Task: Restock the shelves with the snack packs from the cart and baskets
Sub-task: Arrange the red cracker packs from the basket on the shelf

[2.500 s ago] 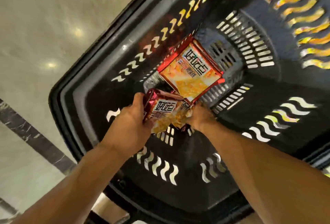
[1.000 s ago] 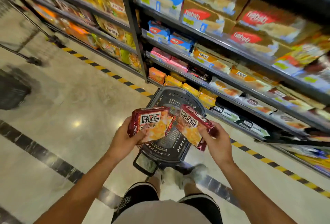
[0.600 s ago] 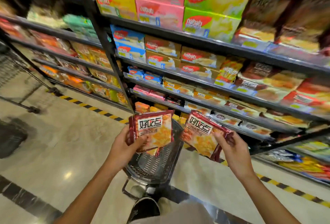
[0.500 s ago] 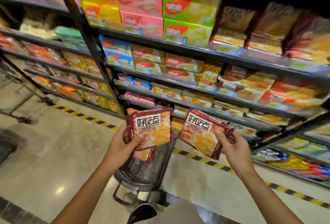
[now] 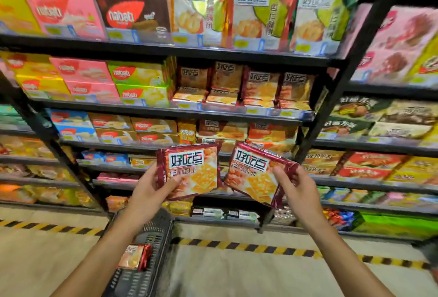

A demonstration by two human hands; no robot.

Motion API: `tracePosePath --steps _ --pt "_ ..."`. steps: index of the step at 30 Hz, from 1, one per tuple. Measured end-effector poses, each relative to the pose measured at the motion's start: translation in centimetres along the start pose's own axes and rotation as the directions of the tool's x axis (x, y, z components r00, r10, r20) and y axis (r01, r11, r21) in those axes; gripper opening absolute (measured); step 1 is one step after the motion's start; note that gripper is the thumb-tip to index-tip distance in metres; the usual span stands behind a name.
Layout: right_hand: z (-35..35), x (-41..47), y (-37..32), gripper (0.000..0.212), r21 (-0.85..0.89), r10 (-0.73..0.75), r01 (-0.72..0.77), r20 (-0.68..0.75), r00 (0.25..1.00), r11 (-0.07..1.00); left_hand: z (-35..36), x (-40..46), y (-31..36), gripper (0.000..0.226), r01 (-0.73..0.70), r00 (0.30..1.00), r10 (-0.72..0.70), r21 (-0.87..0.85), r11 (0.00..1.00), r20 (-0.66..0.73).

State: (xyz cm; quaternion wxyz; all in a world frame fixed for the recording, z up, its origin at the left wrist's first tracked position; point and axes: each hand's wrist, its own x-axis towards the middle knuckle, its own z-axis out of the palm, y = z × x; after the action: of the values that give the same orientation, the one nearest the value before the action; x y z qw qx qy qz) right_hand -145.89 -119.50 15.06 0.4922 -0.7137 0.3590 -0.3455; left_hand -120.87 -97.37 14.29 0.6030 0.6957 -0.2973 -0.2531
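Observation:
My left hand [image 5: 148, 192] grips a dark-red snack pack [image 5: 193, 172] by its left edge, thumb on its front. My right hand [image 5: 295, 189] holds a second, matching snack pack [image 5: 254, 173] tilted to the right. Both packs are raised in front of the black store shelves [image 5: 170, 110]. Matching red-and-orange packs [image 5: 260, 85] stand in a row on the shelf above my hands. Down by my left forearm, a black basket [image 5: 151, 230] on the floor holds one more pack [image 5: 135, 256].
Boxed wafers [image 5: 139, 83] fill the shelves to the left; green-and-white packs [image 5: 260, 17] sit on the top shelf. A black upright post [image 5: 331, 102] divides the shelf bays on the right. A yellow-black floor stripe [image 5: 260, 247] runs along the shelf base.
I lifted two packs out of the basket and stood up. My view rose from the basket to the shelves, and both hands carried the packs up toward the middle shelves.

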Motion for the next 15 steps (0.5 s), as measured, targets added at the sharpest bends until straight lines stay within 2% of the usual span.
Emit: tracePosePath --steps 8,15 --pt "-4.0 2.7 -0.7 0.013 -0.021 -0.046 0.044 -0.088 0.995 0.999 4.4 4.2 3.8 0.034 -0.072 0.995 0.070 0.027 0.997 0.066" --pt "-4.8 8.0 -0.1 0.020 -0.048 -0.057 0.049 -0.185 0.981 0.998 6.7 11.3 4.7 0.032 -0.134 0.987 0.131 0.023 0.991 0.094"
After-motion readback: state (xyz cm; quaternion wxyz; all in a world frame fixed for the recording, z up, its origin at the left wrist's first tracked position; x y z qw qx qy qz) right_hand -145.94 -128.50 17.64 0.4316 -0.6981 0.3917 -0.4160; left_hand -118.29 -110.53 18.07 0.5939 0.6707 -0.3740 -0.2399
